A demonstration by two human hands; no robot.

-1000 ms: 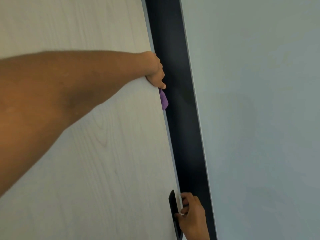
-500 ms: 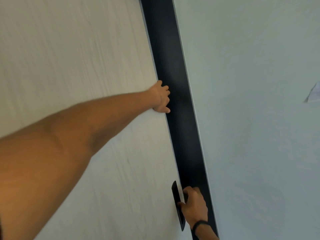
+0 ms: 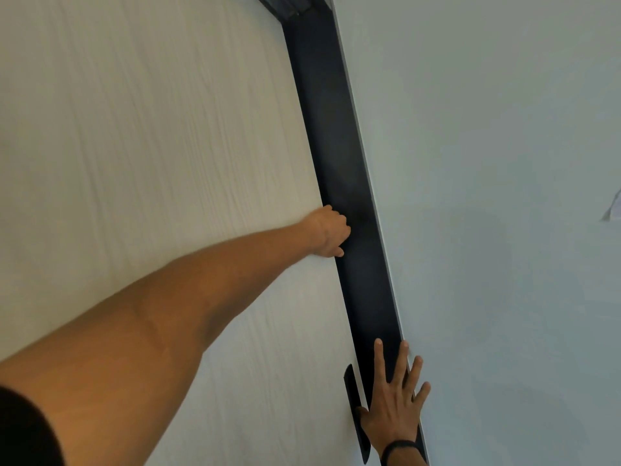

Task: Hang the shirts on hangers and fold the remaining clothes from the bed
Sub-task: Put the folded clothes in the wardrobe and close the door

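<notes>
Two hands are working the pale wood-grain sliding door (image 3: 168,146): left hand (image 3: 327,233) curling its grip on the edge, right hand (image 3: 395,408) pressing spread fingers beside the black handle (image 3: 354,408).

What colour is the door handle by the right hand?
Black, a slim vertical handle on the pale wood-grain door, seen in the head view.

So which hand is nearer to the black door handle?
Right. The right hand lies spread directly beside the black door handle; the left hand is far above it, on the door edge.
</notes>
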